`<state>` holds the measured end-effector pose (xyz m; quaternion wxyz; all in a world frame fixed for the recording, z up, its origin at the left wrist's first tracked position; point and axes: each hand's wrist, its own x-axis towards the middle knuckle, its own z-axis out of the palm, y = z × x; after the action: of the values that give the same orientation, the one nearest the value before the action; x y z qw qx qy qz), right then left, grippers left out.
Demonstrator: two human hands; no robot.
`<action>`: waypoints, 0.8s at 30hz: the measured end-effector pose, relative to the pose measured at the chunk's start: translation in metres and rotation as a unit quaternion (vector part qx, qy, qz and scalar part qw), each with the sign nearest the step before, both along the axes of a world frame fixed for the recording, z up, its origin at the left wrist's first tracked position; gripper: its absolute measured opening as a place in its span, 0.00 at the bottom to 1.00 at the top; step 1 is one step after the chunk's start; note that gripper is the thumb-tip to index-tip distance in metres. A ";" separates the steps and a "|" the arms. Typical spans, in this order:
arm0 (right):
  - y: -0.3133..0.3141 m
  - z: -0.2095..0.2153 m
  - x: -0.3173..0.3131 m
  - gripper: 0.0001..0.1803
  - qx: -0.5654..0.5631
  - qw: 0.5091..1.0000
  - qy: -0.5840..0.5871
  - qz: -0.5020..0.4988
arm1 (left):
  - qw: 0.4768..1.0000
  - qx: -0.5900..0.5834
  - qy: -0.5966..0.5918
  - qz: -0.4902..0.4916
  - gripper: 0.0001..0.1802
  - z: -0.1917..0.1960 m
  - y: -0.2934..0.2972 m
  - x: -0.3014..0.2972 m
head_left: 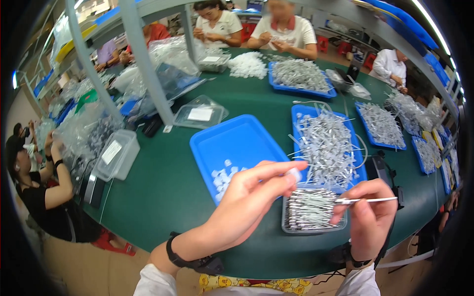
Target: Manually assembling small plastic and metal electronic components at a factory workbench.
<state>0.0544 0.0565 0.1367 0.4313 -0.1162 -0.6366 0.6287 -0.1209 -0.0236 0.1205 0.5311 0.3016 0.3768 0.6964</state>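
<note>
My left hand pinches a small white plastic piece between thumb and fingertips. In my right hand a thin white rod with a metallic end lies nearly level, its metallic end towards the left hand. The piece and the rod are apart. Between and below the hands is a clear plastic box packed with similar rods. A blue tray lies beyond my left hand, with loose small white pieces at its near end. Another blue tray behind the box is heaped with rods carrying white heads.
Clear lids or boxes and a clear bin stand to the left, near a grey metal post. More filled trays and a white heap lie farther back. Several people sit around the green table.
</note>
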 end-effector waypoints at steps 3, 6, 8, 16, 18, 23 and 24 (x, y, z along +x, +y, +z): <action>-0.002 0.004 0.002 0.06 0.035 0.998 -0.011 -0.043 | 0.999 0.027 0.010 -0.029 0.17 -0.002 0.003 0.001; -0.005 -0.001 -0.003 0.09 0.108 0.989 -0.039 -0.095 | 0.998 0.025 0.009 -0.064 0.16 0.001 -0.001 0.001; -0.006 -0.001 -0.006 0.08 0.116 0.989 -0.036 -0.086 | 0.996 0.015 -0.007 -0.083 0.17 0.001 -0.003 0.003; 0.004 -0.008 0.003 0.11 0.199 0.978 -0.042 -0.055 | 0.991 0.036 -0.072 -0.103 0.17 0.000 -0.003 -0.004; 0.006 -0.007 0.003 0.12 0.222 0.972 -0.039 -0.066 | 0.993 0.028 -0.058 -0.099 0.17 0.005 -0.002 -0.001; 0.004 -0.003 -0.007 0.14 0.322 0.941 -0.017 -0.099 | 0.989 0.026 -0.035 -0.140 0.17 0.006 -0.003 0.001; 0.004 -0.003 -0.008 0.15 0.345 0.933 -0.021 -0.102 | 0.989 0.025 -0.035 -0.142 0.17 0.006 -0.002 0.001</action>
<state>0.0468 0.0606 0.1340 0.4933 -0.0372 -0.8078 0.3204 -0.1199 -0.0259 0.1266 0.6294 0.3407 0.2935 0.6337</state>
